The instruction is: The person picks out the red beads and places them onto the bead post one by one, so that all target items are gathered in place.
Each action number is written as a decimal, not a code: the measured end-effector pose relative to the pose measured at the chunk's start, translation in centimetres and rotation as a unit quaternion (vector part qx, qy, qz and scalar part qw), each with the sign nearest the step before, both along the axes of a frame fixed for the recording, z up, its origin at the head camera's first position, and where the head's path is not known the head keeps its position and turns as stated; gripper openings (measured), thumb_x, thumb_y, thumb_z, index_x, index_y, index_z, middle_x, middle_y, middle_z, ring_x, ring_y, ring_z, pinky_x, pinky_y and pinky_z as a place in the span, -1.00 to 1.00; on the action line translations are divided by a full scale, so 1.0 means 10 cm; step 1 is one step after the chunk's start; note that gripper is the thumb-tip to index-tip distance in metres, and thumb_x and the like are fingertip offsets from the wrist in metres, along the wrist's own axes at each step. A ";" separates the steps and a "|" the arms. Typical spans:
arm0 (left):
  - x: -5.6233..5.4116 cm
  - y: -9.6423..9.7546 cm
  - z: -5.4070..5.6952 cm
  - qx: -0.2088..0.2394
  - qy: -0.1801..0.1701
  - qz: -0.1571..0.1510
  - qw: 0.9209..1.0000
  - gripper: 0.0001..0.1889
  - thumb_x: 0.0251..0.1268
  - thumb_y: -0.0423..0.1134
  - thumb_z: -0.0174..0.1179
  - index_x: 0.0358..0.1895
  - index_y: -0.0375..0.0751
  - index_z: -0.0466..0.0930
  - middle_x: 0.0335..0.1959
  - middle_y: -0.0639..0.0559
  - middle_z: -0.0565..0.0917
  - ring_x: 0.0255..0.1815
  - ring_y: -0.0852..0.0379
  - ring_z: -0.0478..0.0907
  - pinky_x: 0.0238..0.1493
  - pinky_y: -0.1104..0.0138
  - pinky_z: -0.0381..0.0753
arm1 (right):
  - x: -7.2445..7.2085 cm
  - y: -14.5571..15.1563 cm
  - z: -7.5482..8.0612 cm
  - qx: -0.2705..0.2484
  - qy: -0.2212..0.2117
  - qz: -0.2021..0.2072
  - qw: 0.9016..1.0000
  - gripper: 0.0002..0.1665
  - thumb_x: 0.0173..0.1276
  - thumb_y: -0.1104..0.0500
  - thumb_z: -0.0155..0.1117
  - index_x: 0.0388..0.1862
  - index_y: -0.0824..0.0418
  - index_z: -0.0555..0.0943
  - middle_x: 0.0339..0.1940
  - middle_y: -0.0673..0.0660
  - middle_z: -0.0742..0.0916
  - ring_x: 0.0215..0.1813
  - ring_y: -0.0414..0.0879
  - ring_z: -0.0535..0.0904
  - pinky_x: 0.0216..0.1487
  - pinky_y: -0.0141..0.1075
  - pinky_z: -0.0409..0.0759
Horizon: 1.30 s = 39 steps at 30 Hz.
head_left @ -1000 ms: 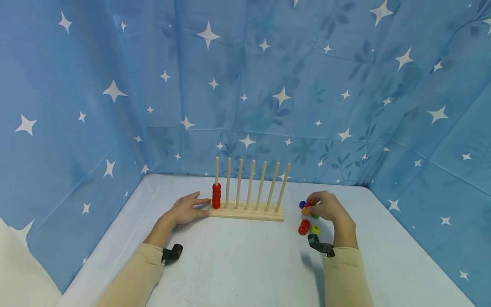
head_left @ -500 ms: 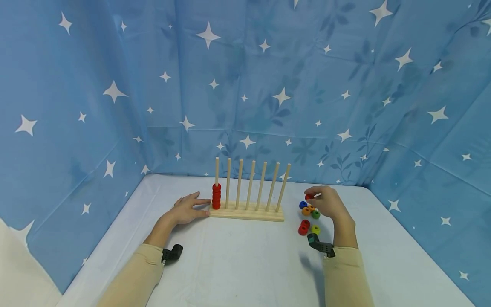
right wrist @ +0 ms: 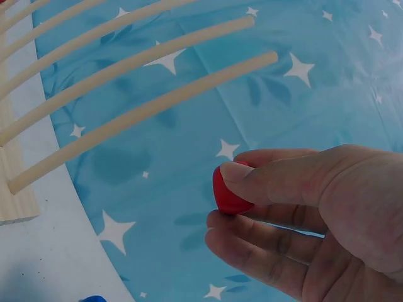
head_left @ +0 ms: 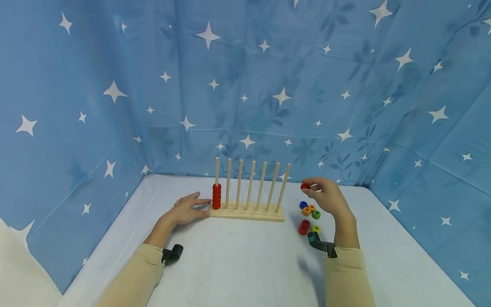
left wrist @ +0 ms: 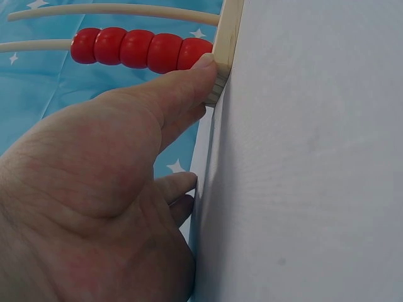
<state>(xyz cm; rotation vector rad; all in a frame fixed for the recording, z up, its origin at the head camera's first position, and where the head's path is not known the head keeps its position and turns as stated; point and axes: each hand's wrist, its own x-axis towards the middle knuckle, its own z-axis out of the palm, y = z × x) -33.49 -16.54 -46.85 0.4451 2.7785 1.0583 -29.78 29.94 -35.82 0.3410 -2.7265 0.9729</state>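
Note:
A wooden peg rack point(head_left: 247, 214) stands on the table, with several red beads point(head_left: 216, 197) stacked on its leftmost peg. My left hand point(head_left: 187, 208) rests at the rack's left end, thumb and index finger extended against it. In the left wrist view, the thumb point(left wrist: 189, 82) touches the base's corner beside the red beads. My right hand point(head_left: 327, 197) is raised right of the rack and pinches a red bead point(right wrist: 228, 192) between thumb and fingers. The rightmost peg point(right wrist: 157, 116) stands apart from that bead.
Loose beads lie right of the rack: blue point(head_left: 303, 205), orange point(head_left: 306, 211), green point(head_left: 316, 214), red point(head_left: 303, 230) and yellow-green point(head_left: 316, 229). The other pegs carry no beads. A blue starry curtain point(head_left: 245, 106) hangs behind the white table point(head_left: 238, 264).
My right hand has lifted the red bead from the loose group, moving up and slightly left, which uncovers the orange and green beads. My left hand and the rack have stayed still.

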 end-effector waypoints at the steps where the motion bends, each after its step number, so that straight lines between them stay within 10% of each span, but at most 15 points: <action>1: 0.00 0.00 0.00 -0.001 0.000 -0.001 1.000 -0.36 0.40 0.13 0.33 0.48 0.03 0.53 0.70 -0.32 0.06 0.69 -0.45 -0.15 0.56 -0.43 -0.23 | 0.01 -0.01 0.01 -0.001 0.007 -0.001 1.000 -0.64 0.54 0.13 0.32 0.24 0.21 0.70 0.11 0.25 0.78 0.03 0.18 0.77 -0.06 -0.08 0.75; 8: -0.01 0.00 0.00 -0.003 0.002 -0.004 1.000 -0.36 0.41 0.13 0.32 0.49 0.03 0.52 0.70 -0.32 0.05 0.70 -0.44 -0.16 0.57 -0.41 -0.25 | 0.02 -0.10 0.06 -0.023 0.066 0.009 0.997 -0.63 0.53 0.14 0.34 0.25 0.21 0.70 0.11 0.27 0.77 0.07 0.21 0.74 0.01 0.03 0.77; 18: -0.01 0.00 -0.01 -0.004 0.007 -0.007 1.000 -0.36 0.40 0.14 0.32 0.48 0.03 0.53 0.69 -0.32 0.06 0.69 -0.45 -0.14 0.58 -0.40 -0.24 | 0.02 -0.27 0.09 -0.062 0.147 0.050 0.986 -0.67 0.48 0.19 0.40 0.18 0.19 0.75 0.07 0.21 0.78 0.03 0.13 0.75 -0.07 -0.69 0.56; 30: 0.00 0.00 -0.01 -0.001 0.008 -0.005 1.000 -0.38 0.41 0.14 0.32 0.46 0.04 0.55 0.69 -0.33 0.06 0.69 -0.47 -0.13 0.56 -0.42 -0.19 | 0.01 -0.45 0.10 -0.094 0.188 0.084 0.974 -0.63 0.45 0.35 0.37 0.21 0.32 0.72 0.03 0.29 0.77 -0.03 0.15 0.75 -0.03 -0.70 0.57; 39: -0.01 -0.01 -0.02 -0.002 0.012 -0.011 1.000 -0.37 0.40 0.16 0.32 0.47 0.04 0.54 0.69 -0.33 0.07 0.69 -0.46 -0.13 0.58 -0.39 -0.22 | 0.31 -0.78 0.37 -0.121 0.247 0.126 0.953 -0.65 0.35 0.55 0.33 0.12 0.51 0.69 -0.03 0.43 0.73 -0.04 0.32 0.71 0.04 -0.63 0.61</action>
